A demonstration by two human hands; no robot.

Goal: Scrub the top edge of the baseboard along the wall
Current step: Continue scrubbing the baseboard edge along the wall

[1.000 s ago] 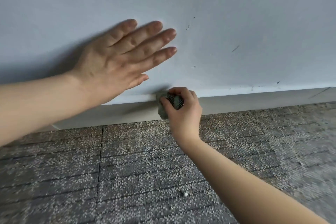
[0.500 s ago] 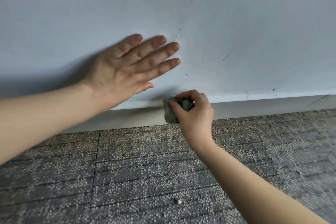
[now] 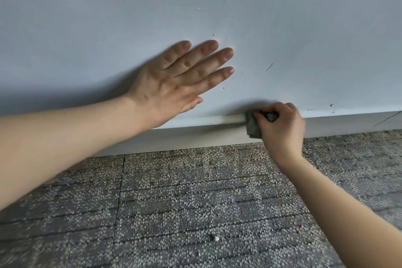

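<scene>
Grey scrubber (image 3: 252, 127), perhaps mesh, has slid right along the baseboard (image 3: 195, 137).

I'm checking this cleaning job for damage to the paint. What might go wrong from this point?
1. The right hand presses the grey scrubbing pad where the baseboard meets the wall; the pad may scuff the paint, which already shows marks.
2. The left hand lies flat on the wall and might leave a smudge.
3. Loosened grime may drop onto the carpet.
</scene>
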